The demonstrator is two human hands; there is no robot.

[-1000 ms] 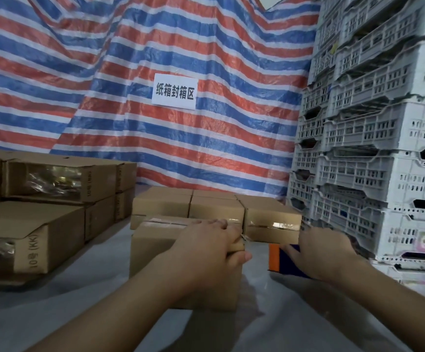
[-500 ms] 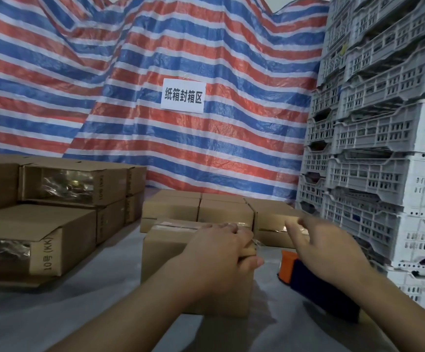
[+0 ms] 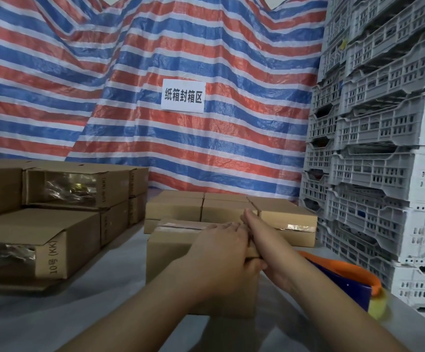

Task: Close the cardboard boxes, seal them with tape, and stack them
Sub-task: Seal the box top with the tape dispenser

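At the centre of the frame the left hand [image 3: 221, 252] lies flat on the taped cardboard box [image 3: 178, 252] and the right hand [image 3: 259, 240], fingers straight, presses its side, so smoothing seems finished; stacking probably needs both hands gripping.

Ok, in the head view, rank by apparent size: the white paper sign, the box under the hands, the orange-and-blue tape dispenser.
1. Box under the hands, largest, though nearness inflates it.
2. Tape dispenser, partly hidden by the right arm, so unsure.
3. Paper sign, smallest, but farthest away.
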